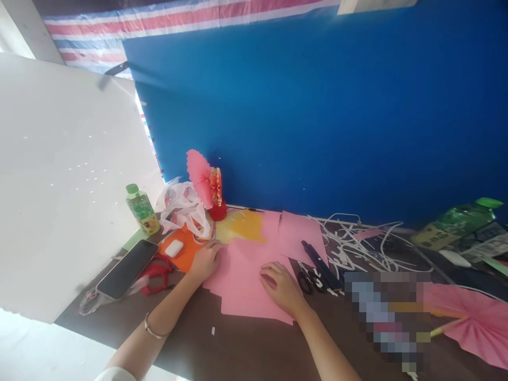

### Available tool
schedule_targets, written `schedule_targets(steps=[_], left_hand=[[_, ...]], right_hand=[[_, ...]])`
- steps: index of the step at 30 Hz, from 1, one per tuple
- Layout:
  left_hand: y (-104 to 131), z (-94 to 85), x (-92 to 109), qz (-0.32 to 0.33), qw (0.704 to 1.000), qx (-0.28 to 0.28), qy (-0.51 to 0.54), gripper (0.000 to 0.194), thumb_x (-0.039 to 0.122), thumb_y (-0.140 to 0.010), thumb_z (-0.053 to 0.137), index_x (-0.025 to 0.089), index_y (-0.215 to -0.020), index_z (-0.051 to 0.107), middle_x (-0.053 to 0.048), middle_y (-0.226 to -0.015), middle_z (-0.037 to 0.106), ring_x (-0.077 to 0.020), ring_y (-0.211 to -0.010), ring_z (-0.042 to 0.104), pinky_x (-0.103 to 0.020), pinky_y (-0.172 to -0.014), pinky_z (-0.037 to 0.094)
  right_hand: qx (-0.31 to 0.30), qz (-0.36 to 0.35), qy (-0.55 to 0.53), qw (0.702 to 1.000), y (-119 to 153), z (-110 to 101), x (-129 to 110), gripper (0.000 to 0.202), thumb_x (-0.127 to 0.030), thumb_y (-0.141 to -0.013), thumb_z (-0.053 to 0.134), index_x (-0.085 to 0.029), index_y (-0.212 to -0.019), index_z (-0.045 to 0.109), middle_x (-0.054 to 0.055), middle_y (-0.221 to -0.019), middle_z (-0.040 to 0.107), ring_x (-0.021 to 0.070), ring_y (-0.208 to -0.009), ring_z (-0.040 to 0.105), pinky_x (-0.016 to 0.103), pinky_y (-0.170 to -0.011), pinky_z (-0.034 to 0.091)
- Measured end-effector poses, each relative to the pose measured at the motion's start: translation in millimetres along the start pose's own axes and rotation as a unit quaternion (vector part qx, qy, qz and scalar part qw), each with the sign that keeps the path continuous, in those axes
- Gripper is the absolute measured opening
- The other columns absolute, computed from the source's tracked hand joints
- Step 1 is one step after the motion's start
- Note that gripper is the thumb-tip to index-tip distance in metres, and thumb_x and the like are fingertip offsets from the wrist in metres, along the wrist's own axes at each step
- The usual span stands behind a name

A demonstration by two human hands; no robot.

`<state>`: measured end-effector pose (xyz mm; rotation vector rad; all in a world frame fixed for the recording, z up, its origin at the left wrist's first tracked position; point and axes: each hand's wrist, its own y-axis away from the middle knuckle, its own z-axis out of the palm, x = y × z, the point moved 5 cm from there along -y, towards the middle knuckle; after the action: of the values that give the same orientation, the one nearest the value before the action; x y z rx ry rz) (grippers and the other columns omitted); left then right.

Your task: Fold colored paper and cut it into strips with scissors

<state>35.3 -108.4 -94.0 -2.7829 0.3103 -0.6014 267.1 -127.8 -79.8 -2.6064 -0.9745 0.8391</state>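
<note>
Several sheets of pink paper (242,275) lie overlapping on the dark table in front of me. My left hand (206,259) rests at their left edge, its fingers stretched forward over the paper. On the right part of the sheets lies my right hand (280,286), fingers loosely bent and thumb apart, gripping nothing. Yellow paper (248,225) shows behind the pink sheets. Black-handled scissors (311,279) lie just right of my right hand, beside a dark slim tool (320,263). Orange paper (184,254) with a white earbud case (173,248) on it sits by my left wrist.
At the left are a phone (127,269), red-handled scissors (156,276), a green-capped bottle (143,209) and a plastic bag (182,203). A pink paper fan (199,177) stands behind. White cables (357,246), another bottle (460,225) and a pink fan (476,323) occupy the right. Blue panel (317,116) behind.
</note>
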Motion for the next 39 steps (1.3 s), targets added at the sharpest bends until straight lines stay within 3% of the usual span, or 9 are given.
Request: schedule_targets(steps=[5,10,14,21,24,27,30,34,39], left_hand=[[2.2,-17.0,-0.6,-0.032,0.994,0.012,-0.102,0.036,0.006,-0.075,0.043,0.019,-0.103,0.060,-0.009,-0.114,0.057,-0.0238,-0.100,0.055,-0.035,-0.080,0.045],[3.7,-46.4,-23.7,-0.182,0.958,0.069,-0.209,0.025,0.022,-0.081,0.041,0.015,-0.087,0.064,-0.013,-0.088,0.061,-0.0297,-0.091,0.054,-0.042,-0.078,0.040],[6.7,-57.7,-49.2,-0.264,0.932,0.097,-0.228,0.032,0.029,-0.081,0.043,0.015,-0.101,0.062,-0.017,-0.102,0.058,-0.0344,-0.100,0.049,-0.049,-0.082,0.034],[-1.8,-61.5,-66.5,-0.258,0.946,0.102,-0.166,0.035,0.030,-0.079,0.045,0.020,-0.109,0.059,-0.010,-0.123,0.053,-0.0309,-0.112,0.044,-0.046,-0.087,0.036],[-2.4,-68.0,-58.0,-0.209,0.955,0.125,-0.168,0.030,0.026,-0.079,0.045,0.022,-0.105,0.062,-0.008,-0.117,0.058,-0.0284,-0.110,0.047,-0.044,-0.088,0.035],[-2.4,-73.8,-43.7,-0.107,0.970,0.134,-0.171,0.026,0.020,-0.080,0.044,0.023,-0.096,0.065,-0.005,-0.106,0.064,-0.0251,-0.104,0.052,-0.041,-0.088,0.036],[-2.1,-73.5,-26.1,0.028,0.984,0.093,-0.150,0.027,0.017,-0.082,0.043,0.024,-0.094,0.066,-0.004,-0.097,0.065,-0.0219,-0.094,0.056,-0.037,-0.085,0.038],[4.3,-62.9,2.0,0.183,0.975,0.004,-0.127,0.027,0.015,-0.084,0.042,0.023,-0.090,0.066,-0.005,-0.088,0.065,-0.0199,-0.085,0.056,-0.034,-0.078,0.042],[16.6,-48.1,41.0,0.290,0.954,-0.003,-0.076,0.024,0.012,-0.085,0.041,0.019,-0.095,0.062,-0.007,-0.091,0.062,-0.0173,-0.085,0.056,-0.031,-0.077,0.044]], right_hand=[[0.008,-0.001,-0.023,1.000,-1.0,-0.8,1.9,0.013,-0.022,-0.083,0.048,-0.021,-0.079,0.061,0.006,-0.085,0.061,0.0211,-0.084,0.057,0.038,-0.077,0.047],[0.004,0.020,-0.036,0.999,-1.3,-1.5,3.4,0.013,-0.021,-0.082,0.048,-0.021,-0.077,0.061,0.005,-0.085,0.062,0.0200,-0.084,0.057,0.036,-0.078,0.048],[0.007,0.028,-0.053,0.998,-2.1,-3.0,2.5,0.014,-0.019,-0.082,0.046,-0.021,-0.077,0.059,0.005,-0.084,0.062,0.0197,-0.083,0.056,0.036,-0.076,0.048],[0.010,0.027,-0.069,0.997,-2.5,-1.7,4.5,0.016,-0.019,-0.082,0.045,-0.021,-0.076,0.059,0.006,-0.083,0.061,0.0203,-0.082,0.056,0.037,-0.076,0.048],[0.008,0.033,-0.069,0.997,-2.6,-1.5,5.5,0.016,-0.019,-0.082,0.045,-0.021,-0.076,0.059,0.006,-0.084,0.061,0.0203,-0.083,0.056,0.037,-0.076,0.048],[0.003,0.040,-0.062,0.997,-2.7,-1.3,5.2,0.015,-0.017,-0.082,0.044,-0.021,-0.076,0.058,0.005,-0.084,0.061,0.0199,-0.083,0.056,0.036,-0.077,0.048],[0.003,0.039,-0.046,0.998,-2.5,-0.6,3.6,0.016,-0.016,-0.082,0.044,-0.021,-0.076,0.058,0.005,-0.083,0.061,0.0198,-0.083,0.056,0.036,-0.077,0.048],[0.007,0.027,-0.017,0.999,-1.1,1.0,1.3,0.017,-0.016,-0.083,0.043,-0.021,-0.077,0.059,0.005,-0.082,0.061,0.0205,-0.083,0.056,0.037,-0.076,0.048],[0.062,0.038,0.016,0.997,1.8,-4.5,-4.3,0.032,-0.020,-0.082,0.045,-0.024,-0.113,0.052,0.008,-0.112,0.056,0.0223,-0.104,0.052,0.041,-0.090,0.045]])
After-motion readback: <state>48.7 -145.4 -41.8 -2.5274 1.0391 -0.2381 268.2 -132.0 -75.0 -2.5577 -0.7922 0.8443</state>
